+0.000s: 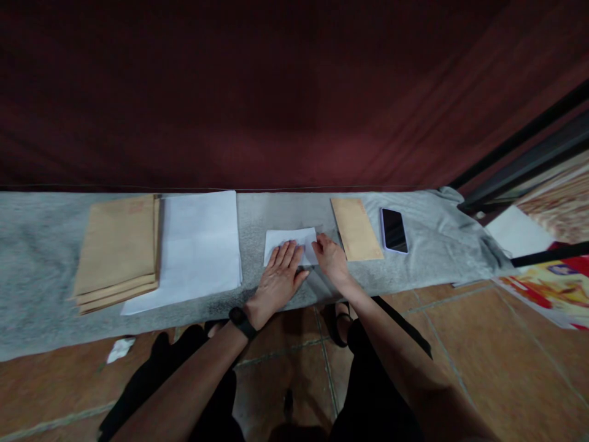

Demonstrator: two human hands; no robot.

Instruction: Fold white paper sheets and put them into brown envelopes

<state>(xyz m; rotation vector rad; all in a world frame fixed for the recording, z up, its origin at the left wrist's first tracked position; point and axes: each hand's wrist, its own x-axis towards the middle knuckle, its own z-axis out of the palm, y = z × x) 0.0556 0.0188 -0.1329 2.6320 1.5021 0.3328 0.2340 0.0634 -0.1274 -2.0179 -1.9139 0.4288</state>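
A small folded sheet of white paper [294, 236] lies on the grey cloth in front of me. My left hand [281, 273] rests flat on its lower part, fingers spread, with a dark band on the wrist. At the paper's right edge my right hand [330, 255] has its fingers curled in a pinch on the paper. Just right of that hand lies a brown envelope [358, 228]. To the left is a stack of large white sheets [201, 245], partly covered by a pile of brown envelopes [117, 242].
A phone [394, 230] lies on the grey cloth [437, 239] beyond the single envelope. A dark red curtain [294, 98] hangs behind the surface. At the right are dark frame bars and a colourful printed sheet [552, 288]. A crumpled white tissue [121, 348] is on the tiled floor.
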